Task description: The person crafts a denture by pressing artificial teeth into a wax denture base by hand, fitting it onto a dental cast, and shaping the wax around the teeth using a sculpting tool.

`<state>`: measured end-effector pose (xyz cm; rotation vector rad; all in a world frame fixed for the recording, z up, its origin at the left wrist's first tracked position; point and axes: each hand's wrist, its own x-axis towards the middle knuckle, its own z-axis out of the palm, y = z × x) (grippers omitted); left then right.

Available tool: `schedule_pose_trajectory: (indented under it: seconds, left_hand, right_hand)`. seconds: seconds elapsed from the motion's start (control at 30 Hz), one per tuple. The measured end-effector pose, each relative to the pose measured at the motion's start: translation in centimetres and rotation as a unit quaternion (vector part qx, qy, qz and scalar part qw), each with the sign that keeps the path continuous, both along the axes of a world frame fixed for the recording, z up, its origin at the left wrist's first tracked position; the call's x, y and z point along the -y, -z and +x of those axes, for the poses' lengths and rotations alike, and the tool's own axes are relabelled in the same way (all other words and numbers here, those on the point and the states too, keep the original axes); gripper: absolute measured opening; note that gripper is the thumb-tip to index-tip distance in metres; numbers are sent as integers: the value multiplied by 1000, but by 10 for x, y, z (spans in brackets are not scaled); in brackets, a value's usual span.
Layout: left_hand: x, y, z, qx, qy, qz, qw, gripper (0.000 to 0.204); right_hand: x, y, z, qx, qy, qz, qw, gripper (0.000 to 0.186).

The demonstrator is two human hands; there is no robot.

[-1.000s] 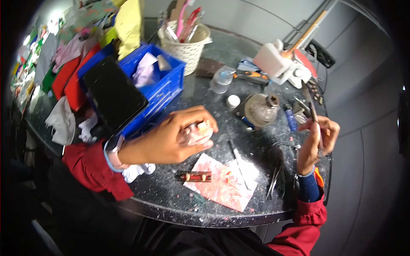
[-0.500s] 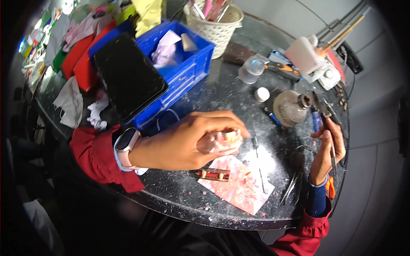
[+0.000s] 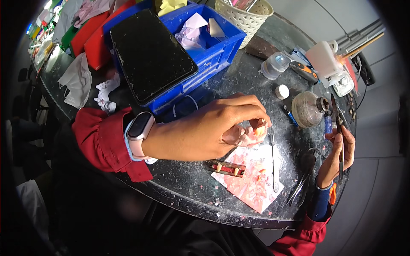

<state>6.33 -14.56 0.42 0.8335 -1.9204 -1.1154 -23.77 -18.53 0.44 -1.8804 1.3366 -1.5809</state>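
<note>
My left hand [image 3: 232, 117] is curled around a pink wax dental model [image 3: 244, 135] with yellowish teeth, held just above the table. Its fingers hide much of the model's far side. At the right edge, my right hand [image 3: 338, 155] grips a knife [image 3: 336, 113], blade pointing away and upward, beside the metal neck of a glass spirit lamp [image 3: 304, 110]. Whether blade and lamp touch, I cannot tell. Below the model lies a pink wax-smeared sheet [image 3: 247, 187], with a thin metal carving tool [image 3: 275, 166] across it. A strip with teeth [image 3: 226, 168] overlaps its left corner.
A blue bin [image 3: 209, 64] with a black tray [image 3: 149, 55] leaning on it stands at the back left. Near the lamp are a white cap [image 3: 282, 91], a clear jar [image 3: 275, 66] and a white jug [image 3: 322, 57]. Scissor-like tools [image 3: 302, 183] lie near my right wrist.
The view has shifted, moving the table contents rightward in the picture. My left hand has moved slightly right with the model, its fingers more bent over the teeth. The knife stands more upright.
</note>
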Motion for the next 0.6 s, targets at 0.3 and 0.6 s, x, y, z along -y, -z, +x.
schedule_pose_trajectory:
  seconds: [0.3,0.6]
  left_hand:
    - [8,6,0,-11,58,-68,996,55]
    - [8,2,1,8,81,-77,994,43]
  right_hand:
    - [2,0,-1,-2,-8,-19,1000,23]
    - [2,-2,1,7,-8,-5,1000,24]
